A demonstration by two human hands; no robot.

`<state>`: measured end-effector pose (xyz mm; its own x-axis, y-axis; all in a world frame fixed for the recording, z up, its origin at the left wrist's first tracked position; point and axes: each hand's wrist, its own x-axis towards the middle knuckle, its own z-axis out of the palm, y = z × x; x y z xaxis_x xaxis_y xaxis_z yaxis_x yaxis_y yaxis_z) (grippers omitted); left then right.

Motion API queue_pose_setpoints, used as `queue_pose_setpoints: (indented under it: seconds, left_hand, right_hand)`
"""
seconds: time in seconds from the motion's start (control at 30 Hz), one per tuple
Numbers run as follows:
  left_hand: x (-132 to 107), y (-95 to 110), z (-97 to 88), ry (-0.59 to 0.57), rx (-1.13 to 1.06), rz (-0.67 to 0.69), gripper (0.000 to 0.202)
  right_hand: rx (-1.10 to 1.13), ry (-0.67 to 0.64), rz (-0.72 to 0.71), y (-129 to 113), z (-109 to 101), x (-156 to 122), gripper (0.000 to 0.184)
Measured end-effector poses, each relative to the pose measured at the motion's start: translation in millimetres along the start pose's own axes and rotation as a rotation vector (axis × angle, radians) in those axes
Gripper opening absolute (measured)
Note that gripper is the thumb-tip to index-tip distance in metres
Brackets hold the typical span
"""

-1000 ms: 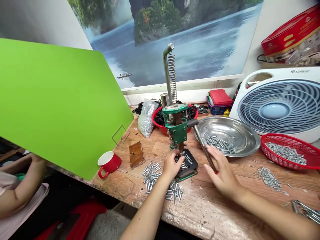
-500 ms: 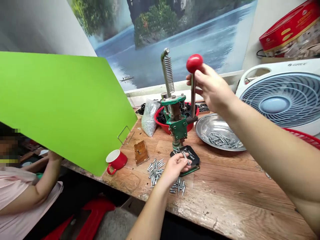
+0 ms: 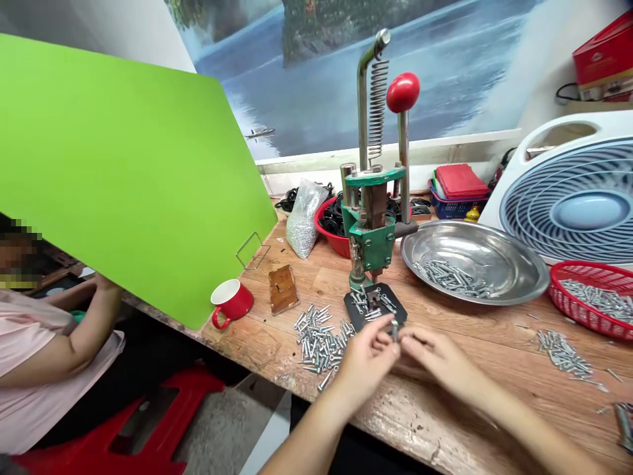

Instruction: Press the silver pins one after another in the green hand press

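Note:
In front of the green hand press (image 3: 378, 244), my left hand (image 3: 366, 361) pinches a small metal eye bolt (image 3: 394, 330) between thumb and fingers. My right hand (image 3: 440, 359) has come up close to its right side, fingers bent together; whatever they hold is hidden. Behind the hands, the black tray (image 3: 357, 315) at the press's foot bears several more bolts. A loose pile of eye bolts (image 3: 319, 346) lies left of my left hand. The press's lever with its red knob (image 3: 403, 92) stands upright, untouched.
A steel bowl (image 3: 531, 274) and a red basket (image 3: 558, 284) hold metal pieces at right, with a small pile (image 3: 564, 353) before them. A red mug (image 3: 237, 303) and wooden block (image 3: 283, 289) sit left. A green board (image 3: 148, 178) separates off another person (image 3: 54, 369). A fan (image 3: 583, 191) stands behind.
My right hand has let go of the press lever and come down beside my left hand. The left hand has drawn back toward me from the tray, holding the bolt. The view has shifted right.

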<state>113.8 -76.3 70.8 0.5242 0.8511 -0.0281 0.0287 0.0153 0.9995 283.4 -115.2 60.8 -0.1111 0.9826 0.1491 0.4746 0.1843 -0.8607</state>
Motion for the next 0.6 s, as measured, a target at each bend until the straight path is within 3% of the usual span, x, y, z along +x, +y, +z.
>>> queue_pose_setpoints:
  seconds: [0.1, 0.17, 0.23, 0.3, 0.37, 0.43, 0.53, 0.6]
  left_hand:
    - [-9.5, -29.4, 17.5, -0.031, 0.058, -0.027, 0.051]
    - [-15.1, -42.0, 23.3, -0.041, 0.076, -0.027, 0.060]
    - [-19.3, -48.4, 24.0, -0.024, 0.187, 0.026, 0.060]
    - [-22.7, -51.9, 21.4, -0.015, 0.357, 0.104, 0.049]
    - [-25.2, -55.9, 18.3, -0.051, 0.496, 0.171, 0.036]
    - [-26.5, -61.3, 16.6, -0.091, 0.563, 0.232, 0.031]
    - [-26.1, -68.5, 17.0, -0.111, 0.606, 0.298, 0.029]
    - [-24.7, -71.2, 18.2, -0.098, 0.632, 0.301, 0.029]
  right_hand:
    - [-0.013, -0.063, 0.070, 13.9, 20.3, -17.8, 0.033]
    - [-0.082, -0.071, 0.061, 16.8, 12.8, -15.3, 0.034]
    - [-0.274, 0.013, 0.018, 20.8, -11.4, -2.4, 0.033]
    - [-0.553, 0.196, 0.020, 31.4, -46.5, 15.8, 0.030]
    - [-0.785, 0.336, 0.112, 48.9, -82.5, 32.8, 0.028]
    - [-0.872, 0.342, 0.232, 69.1, -109.3, 43.5, 0.028]
    - [-0.847, 0.258, 0.295, 91.4, -123.9, 42.6, 0.032]
    - [-0.801, 0.336, 0.223, 97.5, -121.8, 30.8, 0.032]
